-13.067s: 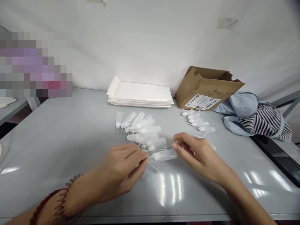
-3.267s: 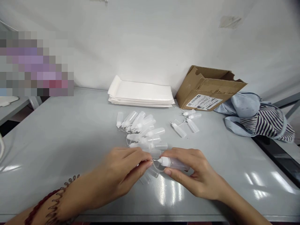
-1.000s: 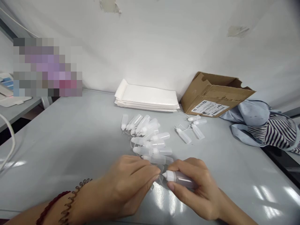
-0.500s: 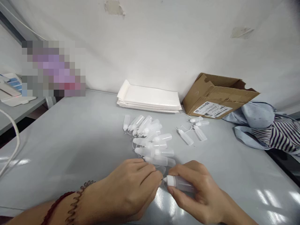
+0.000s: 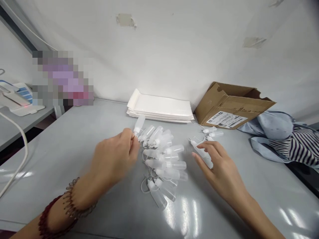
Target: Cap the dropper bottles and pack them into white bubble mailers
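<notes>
Several small translucent squeeze bottles with white tips (image 5: pixel 164 159) lie bunched on the grey table (image 5: pixel 74 146), joined by thin loops. My left hand (image 5: pixel 114 159) is raised at the far left end of the bunch. Its fingertips pinch the tip of one small bottle (image 5: pixel 139 123), which points up and away. My right hand (image 5: pixel 219 166) hovers flat with its fingers spread over a loose bottle (image 5: pixel 199 150). A few more loose bottles (image 5: pixel 213 132) lie beyond it. The nearest bottle of the bunch (image 5: pixel 158 196) rests on the table in front of me.
A stack of white padded envelopes (image 5: pixel 160 108) lies against the wall. A tipped cardboard box (image 5: pixel 231 103) stands to its right, with blue and striped cloth (image 5: pixel 284 136) beside it. A white cable (image 5: pixel 17 159) runs along the left. A neighbouring table holds a device (image 5: pixel 15 99).
My right hand has let go of the bottle and moved right over the loose ones. My left hand has moved up and away to the bunch's far end. The view has tilted up.
</notes>
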`<state>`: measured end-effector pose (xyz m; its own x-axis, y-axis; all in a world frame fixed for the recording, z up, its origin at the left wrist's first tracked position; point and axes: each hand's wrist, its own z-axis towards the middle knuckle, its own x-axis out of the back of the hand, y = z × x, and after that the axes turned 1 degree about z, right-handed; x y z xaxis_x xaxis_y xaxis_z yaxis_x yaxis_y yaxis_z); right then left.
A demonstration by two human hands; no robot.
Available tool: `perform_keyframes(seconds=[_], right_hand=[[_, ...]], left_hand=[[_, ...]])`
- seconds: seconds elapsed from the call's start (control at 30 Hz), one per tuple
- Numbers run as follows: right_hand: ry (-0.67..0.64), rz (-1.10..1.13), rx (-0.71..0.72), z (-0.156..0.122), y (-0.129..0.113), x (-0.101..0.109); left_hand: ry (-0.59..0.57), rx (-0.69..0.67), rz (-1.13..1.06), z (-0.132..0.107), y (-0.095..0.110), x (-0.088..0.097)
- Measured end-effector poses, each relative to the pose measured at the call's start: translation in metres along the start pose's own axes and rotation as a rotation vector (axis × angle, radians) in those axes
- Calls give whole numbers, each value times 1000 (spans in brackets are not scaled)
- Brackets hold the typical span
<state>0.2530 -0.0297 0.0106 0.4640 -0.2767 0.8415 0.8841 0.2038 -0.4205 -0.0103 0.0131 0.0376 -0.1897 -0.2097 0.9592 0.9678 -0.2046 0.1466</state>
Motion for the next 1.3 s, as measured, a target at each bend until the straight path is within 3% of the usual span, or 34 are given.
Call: perform_keyframes(seconds=[0.1, 0.2, 0.33, 0.43, 0.6, 0.73, 0.8, 0.87, 1.03, 1.17, 1.3], right_hand=[[-43, -236, -1, 1, 13, -8], [-115, -361, -46, 2, 22, -13], [-237, -366, -87, 4, 27, -14], [-253, -301, -125, 7, 26, -12], [-141, -68, -140, 4, 16, -7], [-77, 228, -165, -2, -2, 2], [-123, 458, -213, -4, -10, 8], [-252, 720, -268, -4, -16, 12], [-528, 1212, -334, 0, -21, 13], [-556, 1348, -359, -1, -25, 11], [-518, 1320, -357, -5, -27, 11]], left_hand=[[-249, 88, 179, 6, 1, -5], [-398, 35, 177, 7, 1, -10], [-455, -5, 128, 6, -3, -8], [-441, -2, 146, 5, -4, -3], [-404, 3, 107, 2, 1, 2], [-321, -23, -57, -6, 6, 1], [-266, -73, -221, -12, 8, 0], [-249, -132, -432, -16, 12, 0], [-408, -73, -829, -21, 22, 5], [-575, -78, -910, -21, 23, 10], [-716, -125, -996, -20, 22, 12]])
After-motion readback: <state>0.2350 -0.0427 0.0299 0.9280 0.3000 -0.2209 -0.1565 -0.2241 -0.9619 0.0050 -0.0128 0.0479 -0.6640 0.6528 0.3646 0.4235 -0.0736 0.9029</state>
